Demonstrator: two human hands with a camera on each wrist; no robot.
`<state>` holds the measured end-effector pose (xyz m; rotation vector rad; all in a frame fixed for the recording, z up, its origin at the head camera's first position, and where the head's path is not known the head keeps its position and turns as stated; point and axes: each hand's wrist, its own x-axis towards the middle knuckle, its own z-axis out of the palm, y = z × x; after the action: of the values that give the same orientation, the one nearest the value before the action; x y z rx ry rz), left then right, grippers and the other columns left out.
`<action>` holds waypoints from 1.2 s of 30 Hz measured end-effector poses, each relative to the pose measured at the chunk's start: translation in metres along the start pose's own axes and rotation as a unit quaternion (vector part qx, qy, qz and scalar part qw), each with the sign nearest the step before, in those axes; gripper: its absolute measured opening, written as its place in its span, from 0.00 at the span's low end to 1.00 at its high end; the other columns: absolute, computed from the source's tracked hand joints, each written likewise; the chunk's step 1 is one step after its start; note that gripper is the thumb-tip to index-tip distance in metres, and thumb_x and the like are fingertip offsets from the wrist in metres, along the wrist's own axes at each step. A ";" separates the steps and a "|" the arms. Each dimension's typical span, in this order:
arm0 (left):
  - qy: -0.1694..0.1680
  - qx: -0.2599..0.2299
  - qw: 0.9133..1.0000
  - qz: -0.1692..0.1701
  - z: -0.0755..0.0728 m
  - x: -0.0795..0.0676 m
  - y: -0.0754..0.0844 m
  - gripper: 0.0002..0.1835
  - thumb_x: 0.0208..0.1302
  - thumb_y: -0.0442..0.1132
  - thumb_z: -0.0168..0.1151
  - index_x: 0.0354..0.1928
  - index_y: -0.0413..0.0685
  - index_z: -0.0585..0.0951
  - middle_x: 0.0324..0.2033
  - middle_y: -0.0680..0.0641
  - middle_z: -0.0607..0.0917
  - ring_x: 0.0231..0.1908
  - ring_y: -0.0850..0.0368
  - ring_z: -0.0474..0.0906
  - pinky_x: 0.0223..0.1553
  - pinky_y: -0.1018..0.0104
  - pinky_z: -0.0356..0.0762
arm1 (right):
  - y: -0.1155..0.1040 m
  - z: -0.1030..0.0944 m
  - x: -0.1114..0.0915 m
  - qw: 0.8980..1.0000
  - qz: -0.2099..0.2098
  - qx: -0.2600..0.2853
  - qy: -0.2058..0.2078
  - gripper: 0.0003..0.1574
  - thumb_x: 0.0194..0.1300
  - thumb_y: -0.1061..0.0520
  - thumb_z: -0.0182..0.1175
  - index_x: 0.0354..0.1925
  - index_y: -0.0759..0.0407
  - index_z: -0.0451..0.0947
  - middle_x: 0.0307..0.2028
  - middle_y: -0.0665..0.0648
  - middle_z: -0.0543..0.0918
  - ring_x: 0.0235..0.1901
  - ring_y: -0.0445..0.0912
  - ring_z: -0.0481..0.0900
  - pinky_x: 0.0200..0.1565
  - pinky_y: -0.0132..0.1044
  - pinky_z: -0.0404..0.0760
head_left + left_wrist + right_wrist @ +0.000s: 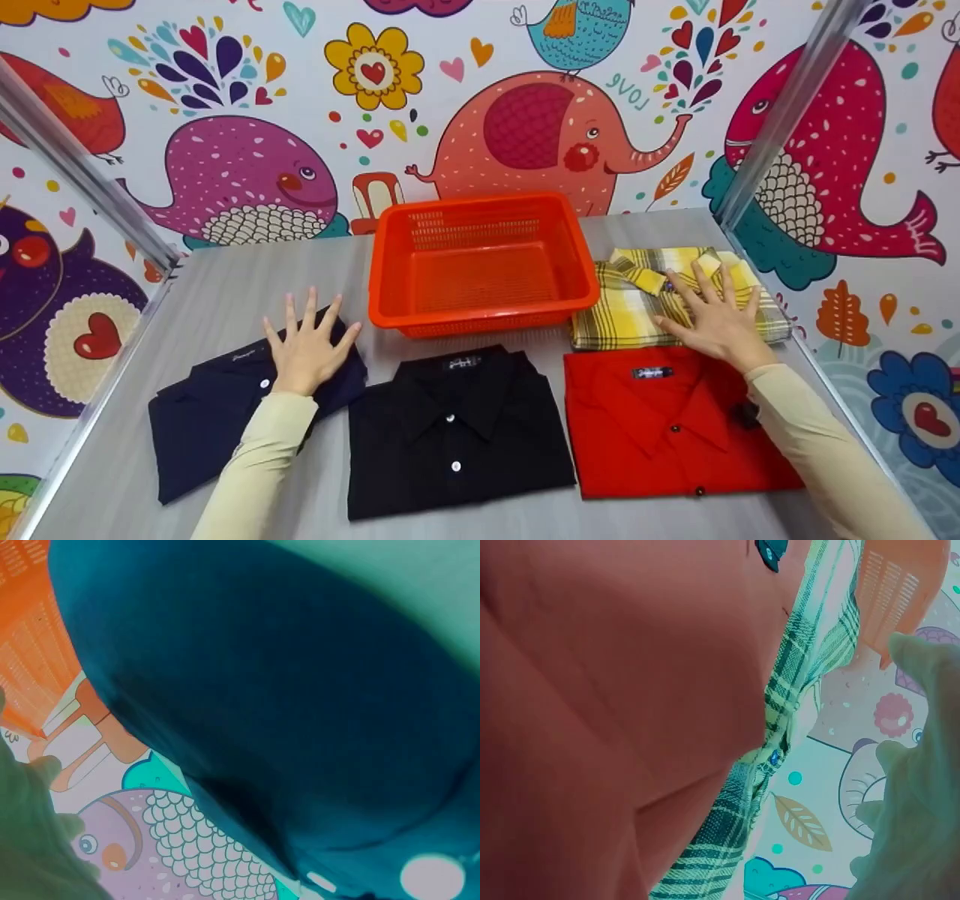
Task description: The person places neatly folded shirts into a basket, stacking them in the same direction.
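Observation:
My left hand (306,356), fingers spread wide, is over the upper part of a folded navy shirt (202,420) at the left. On the right, my right hand (718,322) spreads its fingers over a folded yellow plaid shirt (622,307). Between them lies a folded black shirt (420,450) with white buttons, collar facing up. A folded red shirt (637,442) lies at the front right, partly covered by my right forearm in the head view. Both wrist views show the hands (37,832) (915,780) with nothing in their fingers.
An orange plastic basket (480,319) with slotted sides stands behind the black shirt, nothing visible inside. Metal posts (787,112) rise at both back corners of the grey table (300,262). A wall (390,150) with cartoon animals stands behind.

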<state>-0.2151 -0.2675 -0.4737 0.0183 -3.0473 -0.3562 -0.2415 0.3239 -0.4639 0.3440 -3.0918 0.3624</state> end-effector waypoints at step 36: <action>-0.117 -0.185 0.975 -0.039 0.002 -0.111 0.011 0.09 0.59 0.39 0.64 0.33 0.37 0.80 0.27 0.47 0.82 0.25 0.52 0.78 0.29 0.56 0.78 | -0.154 0.053 -0.036 0.972 -0.213 0.076 -0.057 0.29 0.63 0.46 0.64 0.49 0.70 0.77 0.41 0.63 0.79 0.42 0.57 0.74 0.44 0.52 0.76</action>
<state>-0.1049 -0.2538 -0.4805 0.0819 -3.1552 -0.9920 -0.1716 0.1731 -0.4817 1.0417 -2.9827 0.5794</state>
